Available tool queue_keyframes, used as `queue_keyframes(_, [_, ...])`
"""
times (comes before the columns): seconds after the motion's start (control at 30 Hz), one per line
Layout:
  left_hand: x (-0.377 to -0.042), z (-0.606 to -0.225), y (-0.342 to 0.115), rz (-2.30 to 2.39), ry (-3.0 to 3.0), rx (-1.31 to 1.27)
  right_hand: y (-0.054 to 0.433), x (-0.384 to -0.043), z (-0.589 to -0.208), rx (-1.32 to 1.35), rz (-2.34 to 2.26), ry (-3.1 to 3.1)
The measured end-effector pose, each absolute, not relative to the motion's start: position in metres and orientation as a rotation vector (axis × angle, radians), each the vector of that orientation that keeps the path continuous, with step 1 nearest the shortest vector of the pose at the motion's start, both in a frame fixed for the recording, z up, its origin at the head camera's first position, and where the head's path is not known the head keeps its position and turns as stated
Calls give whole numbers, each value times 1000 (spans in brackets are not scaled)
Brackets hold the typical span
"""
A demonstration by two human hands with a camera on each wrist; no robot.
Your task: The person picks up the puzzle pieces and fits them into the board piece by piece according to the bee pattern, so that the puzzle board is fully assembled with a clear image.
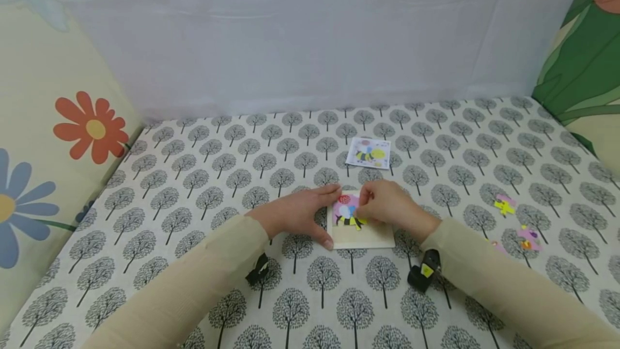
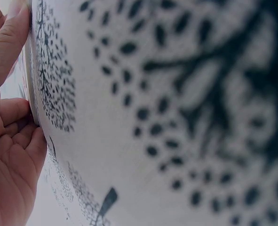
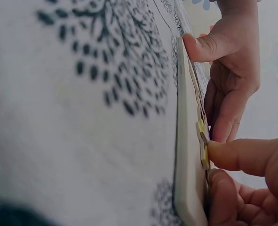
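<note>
A small square puzzle board (image 1: 362, 238) lies on the tablecloth, its upper left part filled with joined pink, blue and yellow-black pieces (image 1: 345, 212). My left hand (image 1: 297, 213) holds the board along its left side, thumb at the near corner and fingertips by the far one. Over the right part of the picture, my right hand (image 1: 389, 204) pinches a yellow-edged puzzle piece (image 3: 204, 156) between thumb and fingers, close against the board. Most of that piece is hidden behind the fingers in the head view.
Beyond the board lies a picture card (image 1: 370, 153) with a yellow-and-black bee. Loose puzzle pieces lie to the right, among them a yellow and pink piece (image 1: 505, 206) and a pink and orange piece (image 1: 529, 238). A tree-patterned cloth (image 1: 322, 306) covers the table.
</note>
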State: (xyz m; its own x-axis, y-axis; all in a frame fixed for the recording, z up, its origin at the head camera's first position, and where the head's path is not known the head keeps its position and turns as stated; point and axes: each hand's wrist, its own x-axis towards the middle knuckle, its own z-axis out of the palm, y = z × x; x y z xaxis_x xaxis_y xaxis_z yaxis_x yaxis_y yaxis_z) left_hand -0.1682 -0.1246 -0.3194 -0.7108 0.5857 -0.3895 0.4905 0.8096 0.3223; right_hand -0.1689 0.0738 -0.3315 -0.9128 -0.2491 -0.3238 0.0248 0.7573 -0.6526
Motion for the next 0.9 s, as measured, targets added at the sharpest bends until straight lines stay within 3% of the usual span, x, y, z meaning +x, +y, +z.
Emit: queue_keyframes(0.9, [-169,-318,-125,285,2502,795,73,-173,-328,-184,-958,2510])
